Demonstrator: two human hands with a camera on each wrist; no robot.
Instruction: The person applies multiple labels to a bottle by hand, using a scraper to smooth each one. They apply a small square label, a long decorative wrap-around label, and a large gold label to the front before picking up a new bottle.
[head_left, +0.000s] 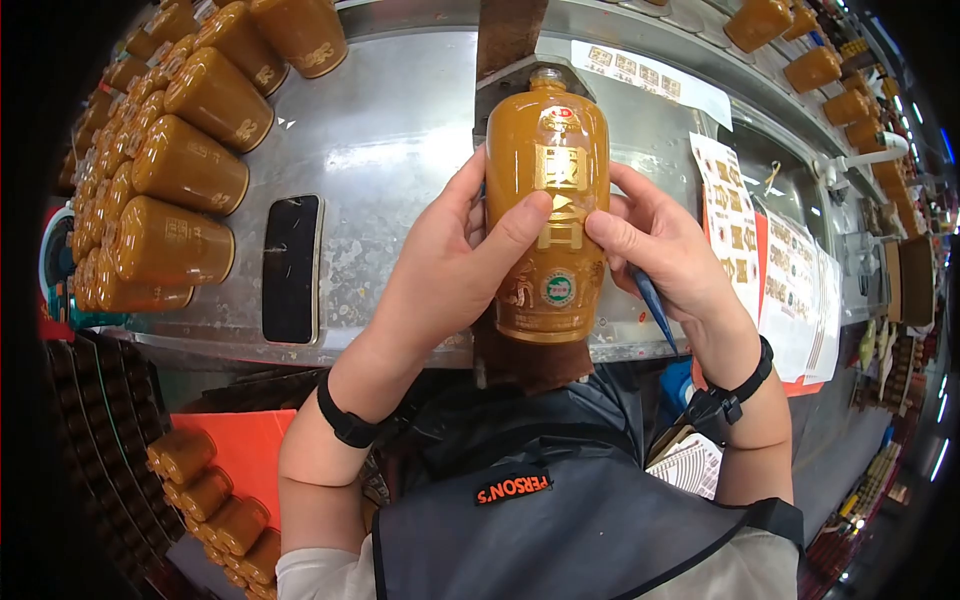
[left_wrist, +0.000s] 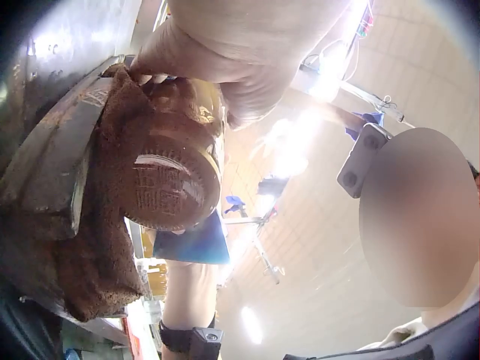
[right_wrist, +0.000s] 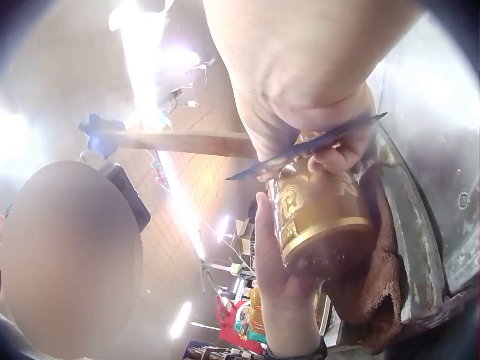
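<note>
A glossy amber-brown bottle (head_left: pixel 550 120) with gold characters and a round green emblem lies face up, its neck pointing away from the person. The left hand (head_left: pixel 450 255) grips its left side, thumb lying over the gold characters (head_left: pixel 562 168). On the other side, the right hand (head_left: pixel 668 240) presses its thumb to the label's right edge. Its curled fingers hold a flat blue scraper (head_left: pixel 652 306), which sticks out below the hand. A brown cloth (left_wrist: pixel 112 255) over a metal support (left_wrist: pixel 56 165) lies under the bottle, whose embossed base shows in the left wrist view.
Many similar amber bottles (head_left: pixel 192 165) stand crowded at the left, near a dark phone (head_left: pixel 291 270) on the metal table (head_left: pixel 390 110). Printed decal sheets (head_left: pixel 800 290) lie at the right beside a sink with a white faucet (head_left: pixel 868 157). More bottles (head_left: pixel 240 525) stand lower left.
</note>
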